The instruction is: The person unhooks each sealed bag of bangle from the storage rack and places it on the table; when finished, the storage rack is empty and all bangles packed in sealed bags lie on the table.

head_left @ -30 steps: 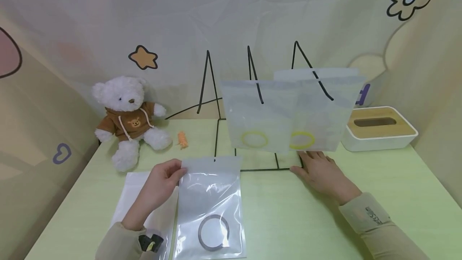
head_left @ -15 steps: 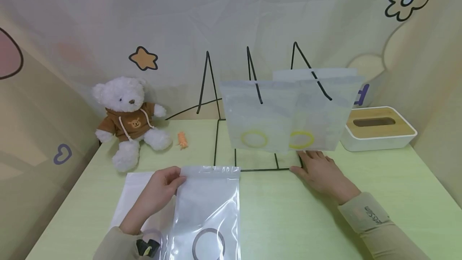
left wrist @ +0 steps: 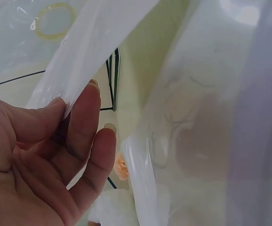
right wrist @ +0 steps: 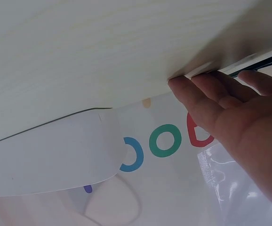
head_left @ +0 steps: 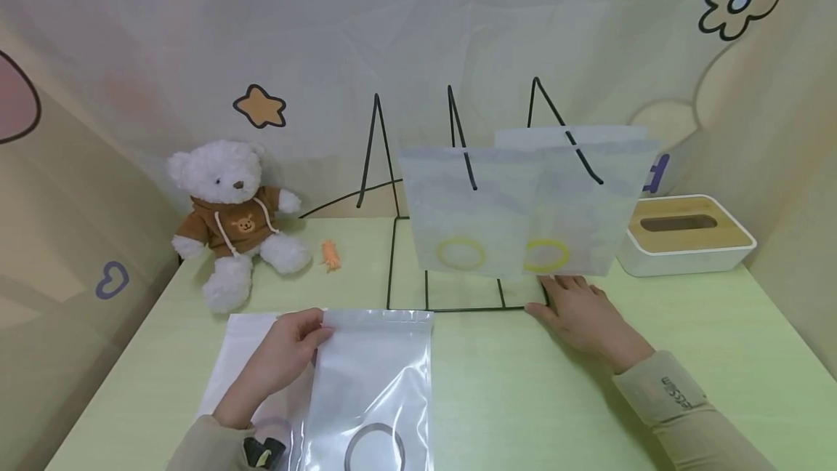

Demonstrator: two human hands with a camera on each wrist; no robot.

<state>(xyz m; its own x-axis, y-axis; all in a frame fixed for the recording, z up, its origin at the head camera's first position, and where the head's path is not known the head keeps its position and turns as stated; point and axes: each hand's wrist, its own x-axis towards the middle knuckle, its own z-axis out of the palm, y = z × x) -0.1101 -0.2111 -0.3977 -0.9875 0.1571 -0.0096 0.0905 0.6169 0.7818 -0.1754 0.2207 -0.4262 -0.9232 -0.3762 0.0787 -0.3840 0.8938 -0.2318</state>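
Observation:
My left hand pinches the upper left edge of a clear plastic bag between thumb and fingers. A dark ring shows low in this bag. Beneath the left forearm lies another whitish plastic bag. My right hand rests on the table at the right corner of a black wire display rack, fingers extended. Frosted bags with yellow rings hang from the rack's hooks: one bag in the middle, another bag on the right. The left hook carries nothing.
A white teddy bear in a brown hoodie sits back left, with a small orange bundle beside it. A white tissue box with a wooden lid stands at the right. A printed curtain hangs behind the table.
My left hand has drawn the clear bag down toward me and slightly left, so the ring is partly cut off by the view's lower edge. My right hand has stayed at the rack.

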